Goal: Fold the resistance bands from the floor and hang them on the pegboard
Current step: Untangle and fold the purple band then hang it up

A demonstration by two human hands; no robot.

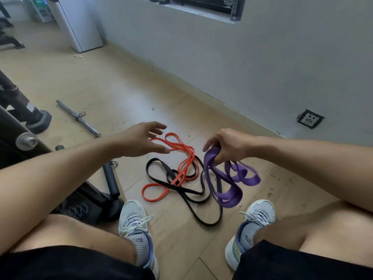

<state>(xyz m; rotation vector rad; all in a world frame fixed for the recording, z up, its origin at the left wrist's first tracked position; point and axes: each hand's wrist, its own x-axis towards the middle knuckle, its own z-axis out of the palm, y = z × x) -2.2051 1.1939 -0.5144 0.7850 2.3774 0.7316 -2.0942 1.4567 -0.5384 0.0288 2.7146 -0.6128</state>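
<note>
While the right hand grips a bunched loop of the purple band, its lower coils trail to the floor between the shoes. Left hand: fingers spread, holding nothing, above the orange band. Black band: on floor, interlaced with orange and purple. Risk: lifting purple likely drags the tangle along. Pegboard not in view.
</note>
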